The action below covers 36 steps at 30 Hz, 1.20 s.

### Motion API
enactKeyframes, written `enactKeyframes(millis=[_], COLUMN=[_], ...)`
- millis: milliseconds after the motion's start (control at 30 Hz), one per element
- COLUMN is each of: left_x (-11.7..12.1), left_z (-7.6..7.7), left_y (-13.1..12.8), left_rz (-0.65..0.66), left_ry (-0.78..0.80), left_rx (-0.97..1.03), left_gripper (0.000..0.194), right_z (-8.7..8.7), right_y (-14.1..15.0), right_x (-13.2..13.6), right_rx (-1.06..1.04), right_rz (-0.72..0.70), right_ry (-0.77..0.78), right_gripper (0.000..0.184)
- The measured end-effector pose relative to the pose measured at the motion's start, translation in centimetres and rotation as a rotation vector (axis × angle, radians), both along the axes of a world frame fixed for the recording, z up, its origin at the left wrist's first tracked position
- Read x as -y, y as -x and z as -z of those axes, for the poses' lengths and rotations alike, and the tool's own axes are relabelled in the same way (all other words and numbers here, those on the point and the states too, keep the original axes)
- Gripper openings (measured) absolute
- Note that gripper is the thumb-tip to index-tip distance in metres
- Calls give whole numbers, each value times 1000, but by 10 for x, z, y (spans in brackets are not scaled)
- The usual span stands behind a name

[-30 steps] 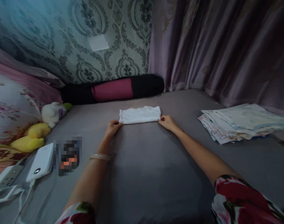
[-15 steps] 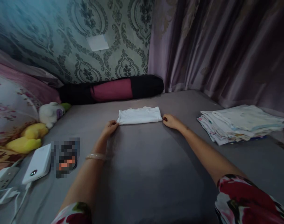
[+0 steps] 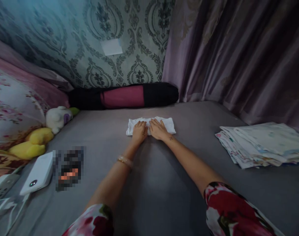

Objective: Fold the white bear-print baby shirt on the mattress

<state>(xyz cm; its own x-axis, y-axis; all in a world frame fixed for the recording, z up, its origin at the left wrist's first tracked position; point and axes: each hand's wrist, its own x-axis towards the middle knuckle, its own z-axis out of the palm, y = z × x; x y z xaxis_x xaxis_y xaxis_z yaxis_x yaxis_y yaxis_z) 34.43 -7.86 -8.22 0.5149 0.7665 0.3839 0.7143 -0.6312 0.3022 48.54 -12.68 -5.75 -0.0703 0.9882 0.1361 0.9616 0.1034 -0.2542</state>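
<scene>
A folded white cloth [image 3: 169, 125], perhaps a garment, lies as a flat strip on the grey bed sheet [image 3: 149, 183]. My left hand [image 3: 140, 129] rests palm down on its middle, fingers stretched forward. Close beside it, my right hand [image 3: 158, 128] lies flat on the same cloth with its fingers extended. The two hands almost meet, and they cover the centre of the cloth; both of its ends show.
At the right is a stack of folded cloths [image 3: 262, 141]. A black and dark-red bolster [image 3: 125, 96] runs along the wall. Plush toys [image 3: 57, 118], a white power bank [image 3: 38, 172], a power strip [image 3: 4, 185] and a blurred-out object [image 3: 69, 168] lie at the left.
Both hands have let go of the cloth's near corners and moved inward onto its middle, lying flat. The camera view has shifted slightly.
</scene>
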Motion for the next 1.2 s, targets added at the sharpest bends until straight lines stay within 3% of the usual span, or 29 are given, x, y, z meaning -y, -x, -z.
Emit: enactKeyframes(millis=[167, 400, 533, 767, 1200], left_x=[-11, -14, -16, -27, -30], left_z=[5, 19, 14, 9, 11], left_y=[-7, -3, 4, 20, 50], left_rz=[-76, -142, -199, -275, -286], left_ry=[75, 81, 74, 233, 240], left_rx=[-122, -123, -161, -202, -189], left_gripper=[43, 50, 54, 60, 60], right_z=[11, 28, 30, 28, 33], right_y=[9, 3, -8, -36, -74], right_x=[-16, -20, -19, -8, 1], right_rx=[5, 8, 6, 54, 24], right_rz=[-18, -29, -1, 76, 267], right_ry=[16, -51, -47, -20, 31], right_gripper=[51, 53, 55, 60, 59])
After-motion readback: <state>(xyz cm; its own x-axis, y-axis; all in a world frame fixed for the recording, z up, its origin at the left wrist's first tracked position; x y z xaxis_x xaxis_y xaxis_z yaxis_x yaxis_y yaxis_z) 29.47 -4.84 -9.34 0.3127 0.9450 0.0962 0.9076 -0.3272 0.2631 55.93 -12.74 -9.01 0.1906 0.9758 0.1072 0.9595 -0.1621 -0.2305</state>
